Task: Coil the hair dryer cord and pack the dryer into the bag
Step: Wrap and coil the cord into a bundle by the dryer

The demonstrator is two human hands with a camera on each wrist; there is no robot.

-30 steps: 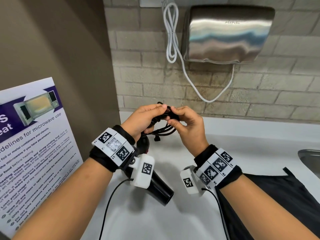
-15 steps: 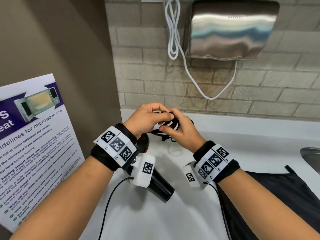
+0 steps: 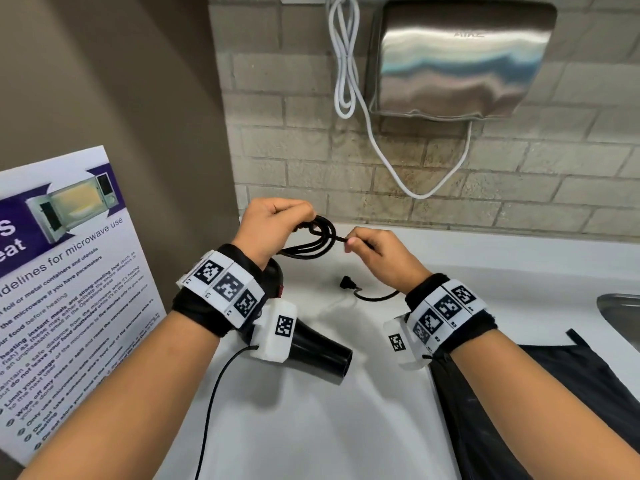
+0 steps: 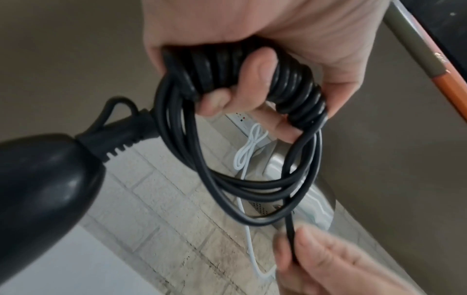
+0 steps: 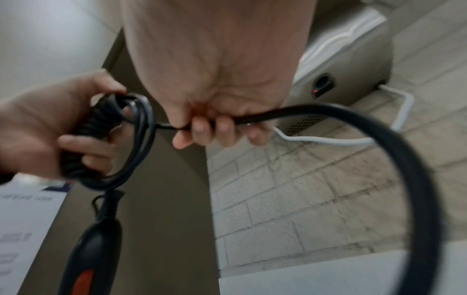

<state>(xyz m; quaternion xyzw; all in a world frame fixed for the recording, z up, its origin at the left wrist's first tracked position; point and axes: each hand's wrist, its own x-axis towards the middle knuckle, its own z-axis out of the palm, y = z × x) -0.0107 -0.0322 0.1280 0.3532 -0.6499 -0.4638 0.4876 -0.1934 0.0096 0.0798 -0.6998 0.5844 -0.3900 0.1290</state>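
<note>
A black hair dryer [image 3: 322, 353] hangs under my left wrist above the white counter, its handle [image 5: 93, 245] showing a red switch. My left hand [image 3: 273, 226] grips the coiled black cord [image 3: 311, 240], a bundle of several loops wrapped tight [image 4: 252, 73]. My right hand [image 3: 374, 251] pinches the free length of cord [image 5: 252, 117] just right of the coil and holds it taut. The cord's plug [image 3: 346, 283] dangles below my right hand. A black bag [image 3: 540, 403] lies flat on the counter at the lower right, under my right forearm.
A steel hand dryer [image 3: 457, 60] with a looped white cable [image 3: 346, 64] hangs on the brick wall ahead. A microwave guidelines poster [image 3: 65, 292] leans at the left. A metal sink rim [image 3: 620, 310] shows at the right edge. The white counter [image 3: 311, 427] spreads below.
My hands, together on the coil before, have separated. The right hand has pulled the free cord end out to the right, and the plug now dangles below it.
</note>
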